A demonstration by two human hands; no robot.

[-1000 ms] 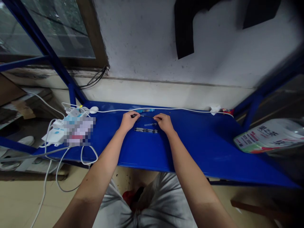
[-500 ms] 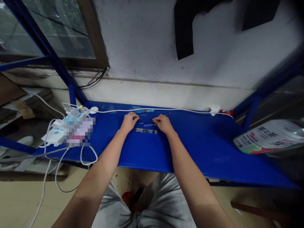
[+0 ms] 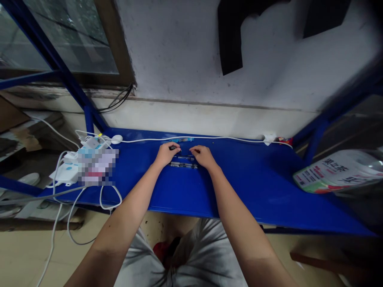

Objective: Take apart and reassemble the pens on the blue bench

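My left hand point(image 3: 166, 154) is closed in a pinch on a small dark pen part point(image 3: 172, 148), above the blue tabletop point(image 3: 239, 175). Across a narrow gap, my right hand point(image 3: 204, 155) is closed too, thumb and finger pressed together; what they hold is too small to make out. Just below and between the hands lies a slim clear-and-dark pen piece point(image 3: 186, 158). Nearer to me rest several black-and-clear pens point(image 3: 183, 165) side by side. Blue pens point(image 3: 184, 140) lie behind the hands, partly covered by the left one.
A white cable point(image 3: 149, 140) runs along the back of the tabletop to a white plug point(image 3: 269, 138). White power strips point(image 3: 66, 170) and looped cords crowd the left end. At the right lies a large labelled plastic bottle point(image 3: 338, 171). The wall point(image 3: 191, 59) rises behind.
My left hand has shifted slightly right, and its fingertips are closer to those of my right hand. The slim dark rod seen at my right fingertips no longer shows clearly.
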